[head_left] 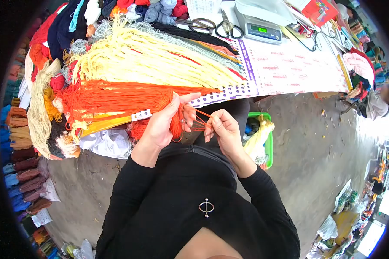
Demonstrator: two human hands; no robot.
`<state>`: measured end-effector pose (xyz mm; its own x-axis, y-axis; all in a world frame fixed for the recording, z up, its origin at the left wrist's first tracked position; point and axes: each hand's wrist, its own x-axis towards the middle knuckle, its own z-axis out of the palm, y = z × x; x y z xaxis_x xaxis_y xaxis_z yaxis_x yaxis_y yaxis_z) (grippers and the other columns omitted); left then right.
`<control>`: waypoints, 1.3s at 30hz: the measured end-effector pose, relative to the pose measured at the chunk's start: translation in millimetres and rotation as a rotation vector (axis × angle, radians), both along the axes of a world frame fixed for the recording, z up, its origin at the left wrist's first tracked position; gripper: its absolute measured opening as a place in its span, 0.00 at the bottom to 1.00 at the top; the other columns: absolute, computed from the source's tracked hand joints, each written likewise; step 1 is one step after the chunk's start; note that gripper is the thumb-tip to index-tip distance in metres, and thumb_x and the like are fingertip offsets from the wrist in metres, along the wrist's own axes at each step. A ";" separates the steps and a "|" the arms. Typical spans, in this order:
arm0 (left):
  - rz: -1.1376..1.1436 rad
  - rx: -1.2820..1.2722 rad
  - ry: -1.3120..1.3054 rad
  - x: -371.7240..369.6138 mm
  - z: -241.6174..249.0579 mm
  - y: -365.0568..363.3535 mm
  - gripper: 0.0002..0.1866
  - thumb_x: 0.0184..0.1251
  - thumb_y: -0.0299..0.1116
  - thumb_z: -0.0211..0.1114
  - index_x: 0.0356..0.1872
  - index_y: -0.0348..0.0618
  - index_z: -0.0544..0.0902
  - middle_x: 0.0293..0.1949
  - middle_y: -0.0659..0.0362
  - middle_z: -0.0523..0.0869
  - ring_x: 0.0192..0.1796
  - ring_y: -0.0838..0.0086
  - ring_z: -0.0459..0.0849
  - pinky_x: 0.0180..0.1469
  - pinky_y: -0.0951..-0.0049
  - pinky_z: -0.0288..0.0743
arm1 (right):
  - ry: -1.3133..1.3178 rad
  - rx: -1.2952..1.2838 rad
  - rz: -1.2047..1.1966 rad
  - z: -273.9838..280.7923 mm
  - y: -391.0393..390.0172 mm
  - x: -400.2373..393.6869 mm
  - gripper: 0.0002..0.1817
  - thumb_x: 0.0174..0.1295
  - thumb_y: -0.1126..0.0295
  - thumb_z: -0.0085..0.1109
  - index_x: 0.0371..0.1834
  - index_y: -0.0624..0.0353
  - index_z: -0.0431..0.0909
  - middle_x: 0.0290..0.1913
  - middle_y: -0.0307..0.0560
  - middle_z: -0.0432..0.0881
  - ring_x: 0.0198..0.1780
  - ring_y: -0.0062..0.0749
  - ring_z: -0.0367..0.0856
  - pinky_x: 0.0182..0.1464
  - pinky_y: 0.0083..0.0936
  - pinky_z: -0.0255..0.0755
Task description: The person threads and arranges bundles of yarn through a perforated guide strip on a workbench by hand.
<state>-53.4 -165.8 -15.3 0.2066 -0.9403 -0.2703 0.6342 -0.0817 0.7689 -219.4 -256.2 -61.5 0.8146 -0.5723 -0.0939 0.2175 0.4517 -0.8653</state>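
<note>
My left hand [159, 125] is closed around a bundle of orange yarn [162, 101], with its thumb and index finger extended along the top. To its right, my right hand [226, 133] pinches several loose orange strands [200, 116] that stretch between the two hands. Long orange threads [112, 97] lie on the table just beyond my left hand, beside a wide spread of pale yellow threads [155, 60]. A white card with dark holes [229, 93] runs along the thread ends.
Scissors [229, 28] and a digital scale [259, 26] sit at the table's back. Printed white paper [294, 71] covers the right side. Below the edge stands a green basket [270, 149] with yarn. Yarn stacks [19, 164] line the left; another person [376, 103] is far right.
</note>
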 end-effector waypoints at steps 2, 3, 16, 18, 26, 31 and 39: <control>-0.018 0.027 0.004 -0.1 2.1 0.3 0.29 0.75 0.51 0.37 0.59 0.38 0.72 0.30 0.61 0.79 0.30 0.81 0.77 0.29 0.82 0.73 | 0.002 -0.008 -0.007 0.1 0.6 -0.1 0.10 0.70 0.64 0.46 0.37 0.60 0.67 0.26 0.42 0.76 0.24 0.23 0.75 0.26 0.16 0.68; -0.018 0.026 0.004 -1.4 4.8 -0.6 0.29 0.75 0.51 0.37 0.59 0.38 0.72 0.30 0.61 0.79 0.30 0.81 0.77 0.29 0.82 0.73 | -0.003 0.033 0.022 2.5 0.9 0.1 0.10 0.69 0.64 0.47 0.38 0.61 0.68 0.25 0.41 0.75 0.23 0.22 0.74 0.26 0.16 0.67; -0.004 -0.013 0.054 -18.0 14.8 -5.1 0.32 0.75 0.52 0.35 0.48 0.32 0.79 0.52 0.49 0.78 0.55 0.67 0.76 0.56 0.68 0.70 | 0.154 -0.123 -0.109 14.8 -1.8 3.9 0.08 0.66 0.69 0.53 0.36 0.63 0.78 0.23 0.34 0.75 0.22 0.14 0.68 0.27 0.12 0.63; -0.077 -0.035 0.049 -15.3 4.9 -2.9 0.29 0.75 0.49 0.37 0.51 0.32 0.77 0.57 0.50 0.75 0.60 0.67 0.72 0.61 0.67 0.66 | 0.191 -0.260 -0.094 23.2 7.6 10.4 0.05 0.62 0.74 0.57 0.36 0.65 0.78 0.31 0.35 0.77 0.28 0.13 0.72 0.31 0.12 0.67; -0.077 -0.024 0.100 -15.8 2.8 -2.0 0.25 0.76 0.44 0.40 0.56 0.33 0.74 0.56 0.53 0.76 0.56 0.72 0.74 0.58 0.71 0.67 | 0.099 -0.105 -0.006 13.8 7.4 12.4 0.06 0.63 0.72 0.58 0.37 0.64 0.77 0.36 0.35 0.77 0.31 0.15 0.74 0.31 0.13 0.67; -0.064 0.015 0.117 -18.2 6.4 -3.5 0.25 0.76 0.44 0.39 0.57 0.33 0.73 0.56 0.54 0.75 0.56 0.72 0.74 0.58 0.71 0.67 | 0.184 -0.565 -0.066 9.1 8.8 19.2 0.06 0.63 0.74 0.56 0.40 0.63 0.72 0.33 0.37 0.77 0.28 0.14 0.69 0.29 0.13 0.64; -0.002 -0.026 0.110 -14.8 7.4 -2.2 0.25 0.76 0.45 0.38 0.53 0.33 0.76 0.55 0.53 0.76 0.53 0.73 0.75 0.54 0.74 0.70 | -0.005 -0.321 -0.113 15.8 8.2 16.3 0.04 0.66 0.75 0.50 0.35 0.64 0.71 0.32 0.40 0.73 0.28 0.19 0.73 0.31 0.14 0.67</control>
<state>-68.1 -168.0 -7.9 0.1752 -0.9477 -0.2669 0.7144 -0.0642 0.6968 -203.0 -248.0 -45.7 0.7442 -0.6590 0.1090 0.2550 0.1294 -0.9582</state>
